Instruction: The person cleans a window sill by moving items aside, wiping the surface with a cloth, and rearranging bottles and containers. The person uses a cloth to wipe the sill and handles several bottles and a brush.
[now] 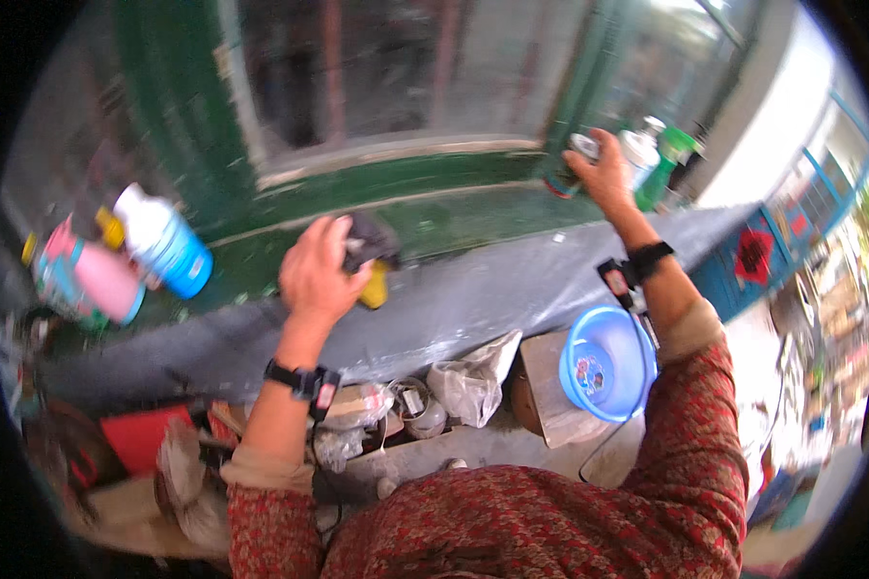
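Note:
My left hand [317, 271] is over the green window sill [442, 224], its fingers around a dark, cloth-like bundle [375, 239]. A yellow piece [375, 286] shows beneath the bundle; blur hides whether the two are joined. Farther right, my right hand [605, 177] grips a small container [561, 182] with a whitish top, at the foot of the green window frame. Just beyond that hand stand a white pump bottle [639, 153] and a green spray bottle [662, 170]. Left of my left hand are a blue-and-white bottle [165, 242] and a pink bottle [108, 279].
The window pane [391, 72] rises behind the sill. Below the grey ledge [471, 311], a blue plastic basin [608, 362] rests on a board [550, 405]. Plastic bags [471, 387] and a red item [145, 434] lie low down. A cable [608, 441] hangs near my right arm.

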Demonstrator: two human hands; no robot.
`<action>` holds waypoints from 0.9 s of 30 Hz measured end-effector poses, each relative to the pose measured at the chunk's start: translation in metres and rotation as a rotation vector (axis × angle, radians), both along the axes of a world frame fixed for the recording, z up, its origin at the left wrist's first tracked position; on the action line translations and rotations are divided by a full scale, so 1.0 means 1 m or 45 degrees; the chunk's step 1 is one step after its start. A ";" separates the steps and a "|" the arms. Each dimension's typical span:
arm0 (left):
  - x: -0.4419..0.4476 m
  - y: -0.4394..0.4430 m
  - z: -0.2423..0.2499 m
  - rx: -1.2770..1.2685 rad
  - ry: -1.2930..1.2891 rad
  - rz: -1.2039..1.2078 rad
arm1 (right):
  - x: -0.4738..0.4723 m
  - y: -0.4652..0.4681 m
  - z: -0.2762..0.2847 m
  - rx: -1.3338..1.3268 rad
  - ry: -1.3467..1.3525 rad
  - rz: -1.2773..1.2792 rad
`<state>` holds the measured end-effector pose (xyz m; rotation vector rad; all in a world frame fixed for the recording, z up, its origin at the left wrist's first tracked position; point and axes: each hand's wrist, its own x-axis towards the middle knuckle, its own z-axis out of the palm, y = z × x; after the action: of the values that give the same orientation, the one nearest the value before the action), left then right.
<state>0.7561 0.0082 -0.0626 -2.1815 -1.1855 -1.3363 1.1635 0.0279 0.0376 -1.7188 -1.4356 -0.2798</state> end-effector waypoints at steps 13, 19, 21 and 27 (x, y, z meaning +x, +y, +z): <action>-0.007 -0.002 0.001 -0.001 -0.011 -0.084 | -0.268 -0.002 0.042 -0.047 0.134 1.230; -0.007 0.003 -0.009 -0.082 0.078 -0.064 | -0.354 0.011 0.024 -0.104 0.011 1.324; -0.004 0.007 -0.014 -0.143 0.130 -0.041 | -0.370 0.017 0.017 -0.119 -0.101 1.310; -0.003 0.022 -0.026 -0.179 0.052 -0.147 | -0.398 0.031 -0.003 -0.077 -0.193 1.240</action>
<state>0.7527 0.0306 -0.0889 -2.3972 -1.1880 -1.2815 0.7660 0.0586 0.0346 -0.8783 -2.2151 0.1747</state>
